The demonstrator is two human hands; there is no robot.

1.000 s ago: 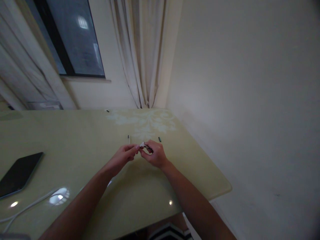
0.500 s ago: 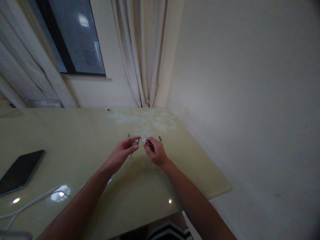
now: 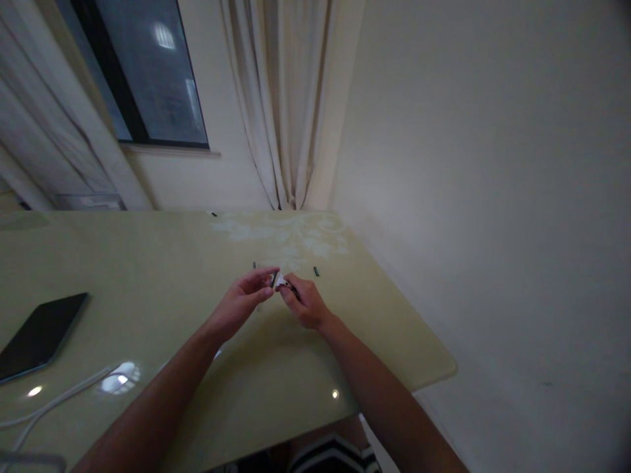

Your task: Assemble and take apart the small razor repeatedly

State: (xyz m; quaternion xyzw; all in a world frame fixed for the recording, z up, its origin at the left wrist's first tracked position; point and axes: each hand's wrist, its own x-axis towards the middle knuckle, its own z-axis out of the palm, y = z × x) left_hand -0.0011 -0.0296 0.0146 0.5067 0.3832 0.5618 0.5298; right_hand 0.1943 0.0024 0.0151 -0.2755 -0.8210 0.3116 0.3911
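Note:
Between the thumb and fingertips of my left hand (image 3: pixel 248 292) is a narrow dark razor cartridge (image 3: pixel 273 279), held upright on edge. My right hand (image 3: pixel 306 303) is closed around a razor handle (image 3: pixel 294 290) with a dark grip and a silver-white, wedge-shaped head. That head points left and meets or almost meets the cartridge; contact is too small to make out. Both hands are above the table. Just past my right hand lies a small dark green-black piece (image 3: pixel 316 270). Behind my left fingers shows the tip of another thin item (image 3: pixel 254 265), mostly hidden.
The glossy yellow-green table (image 3: pixel 394 341) ends at a rounded right corner near the wall (image 3: pixel 493 230). A dark tablet (image 3: pixel 44 335) and white cables (image 3: pixel 64 397) lie at left. One small black piece (image 3: pixel 213 214) sits by the far edge, below the curtain (image 3: pixel 280 98).
My right hand has moved slightly left, bringing the razor handle's head up to the cartridge. My left hand has stayed almost in place.

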